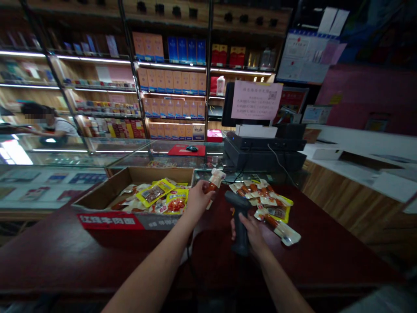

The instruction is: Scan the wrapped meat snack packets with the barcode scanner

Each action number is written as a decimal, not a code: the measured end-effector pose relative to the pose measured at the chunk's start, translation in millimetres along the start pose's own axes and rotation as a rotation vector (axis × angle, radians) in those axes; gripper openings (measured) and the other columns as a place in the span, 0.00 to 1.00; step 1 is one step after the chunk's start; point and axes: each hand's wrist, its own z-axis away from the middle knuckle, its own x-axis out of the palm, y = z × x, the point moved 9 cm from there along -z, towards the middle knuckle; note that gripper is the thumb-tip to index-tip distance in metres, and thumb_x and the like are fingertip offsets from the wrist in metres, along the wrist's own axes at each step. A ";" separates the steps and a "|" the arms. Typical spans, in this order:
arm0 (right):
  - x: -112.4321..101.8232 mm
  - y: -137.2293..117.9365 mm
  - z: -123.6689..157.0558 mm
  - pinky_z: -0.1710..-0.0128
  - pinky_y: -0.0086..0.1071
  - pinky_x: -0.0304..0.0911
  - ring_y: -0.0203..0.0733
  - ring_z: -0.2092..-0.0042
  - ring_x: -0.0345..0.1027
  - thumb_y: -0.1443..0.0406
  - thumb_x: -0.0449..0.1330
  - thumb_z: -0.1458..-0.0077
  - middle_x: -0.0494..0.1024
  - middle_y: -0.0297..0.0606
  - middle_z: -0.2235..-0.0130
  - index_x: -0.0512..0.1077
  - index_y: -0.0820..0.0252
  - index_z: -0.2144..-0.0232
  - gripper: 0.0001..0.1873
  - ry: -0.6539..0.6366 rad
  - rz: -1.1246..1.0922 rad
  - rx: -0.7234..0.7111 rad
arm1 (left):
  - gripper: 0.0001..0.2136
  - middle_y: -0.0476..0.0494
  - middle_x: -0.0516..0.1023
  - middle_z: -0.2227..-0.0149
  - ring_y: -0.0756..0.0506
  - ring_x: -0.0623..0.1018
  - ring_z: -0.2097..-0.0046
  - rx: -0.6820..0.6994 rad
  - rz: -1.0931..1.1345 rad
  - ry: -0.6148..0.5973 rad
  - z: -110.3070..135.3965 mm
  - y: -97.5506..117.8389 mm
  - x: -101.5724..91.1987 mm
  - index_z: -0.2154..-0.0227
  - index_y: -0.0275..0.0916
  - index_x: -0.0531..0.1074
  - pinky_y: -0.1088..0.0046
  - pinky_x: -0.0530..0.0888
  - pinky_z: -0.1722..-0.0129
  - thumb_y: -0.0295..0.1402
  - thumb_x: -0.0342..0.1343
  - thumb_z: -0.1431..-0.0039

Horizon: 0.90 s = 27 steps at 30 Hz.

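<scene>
Between the fingers of my left hand [197, 199] is a vacuum-packed sausage [216, 179], held upright just right of an open cardboard box [97, 204]. Inside the box lie several snack packets, among them a yellow packet [156, 192] and more wrapped sausages. My right hand [252, 232] is wrapped round a dark barcode scanner [240, 224], its head toward the held sausage but apart from it. Beyond and right of the scanner lies a pile of packed sausages [257, 190] with a yellow packet [280, 212] among them. One sausage [276, 227] lies nearest my right hand.
Everything stands on a dark red table [215, 261]. Behind it are a glass counter, a mouse [192, 148] on a red mat and a monitor [230, 104] on a cash register base [260, 152]. Stocked shelves line the wall. Another person [61, 126] leans at the far left.
</scene>
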 end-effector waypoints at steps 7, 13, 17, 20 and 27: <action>83.3 7.8 -11.0 0.86 0.27 0.64 0.33 0.84 0.64 0.52 0.63 0.55 0.73 0.29 0.80 0.67 0.61 0.62 0.22 -0.246 0.026 0.061 | 0.22 0.39 0.75 0.58 0.42 0.75 0.57 -0.124 -0.245 0.271 -12.7 -58.0 -122.4 0.53 0.38 0.65 0.65 0.70 0.57 0.33 0.58 0.52; 118.8 14.1 -13.7 0.87 0.25 0.62 0.33 0.85 0.64 0.53 0.62 0.55 0.72 0.28 0.81 0.66 0.61 0.63 0.21 -0.312 0.036 0.057 | 0.22 0.30 0.57 0.41 0.33 0.61 0.41 -0.107 -0.437 0.408 -6.2 -65.8 -142.0 0.51 0.36 0.65 0.49 0.59 0.46 0.34 0.56 0.50; 112.4 14.2 -13.3 0.86 0.26 0.63 0.32 0.85 0.63 0.53 0.62 0.55 0.72 0.28 0.81 0.66 0.61 0.64 0.21 -0.285 0.028 0.055 | 0.19 0.32 0.54 0.40 0.34 0.59 0.40 0.014 -0.298 0.441 -0.2 -44.9 -125.4 0.53 0.37 0.66 0.50 0.58 0.44 0.34 0.56 0.50; 86.6 11.5 -15.8 0.86 0.27 0.64 0.33 0.84 0.63 0.53 0.62 0.55 0.72 0.28 0.81 0.67 0.61 0.63 0.21 -0.206 0.043 0.036 | 0.16 0.35 0.57 0.41 0.38 0.59 0.40 0.191 -0.089 0.413 4.5 -20.0 -98.9 0.56 0.38 0.67 0.57 0.59 0.42 0.31 0.56 0.50; -25.7 -8.4 -12.8 0.86 0.26 0.63 0.33 0.84 0.63 0.54 0.63 0.55 0.72 0.27 0.81 0.66 0.59 0.62 0.20 0.108 0.064 -0.070 | 0.13 0.39 0.75 0.63 0.46 0.77 0.65 -0.235 0.714 -0.280 12.4 -14.4 69.5 0.61 0.35 0.67 0.65 0.75 0.61 0.27 0.58 0.52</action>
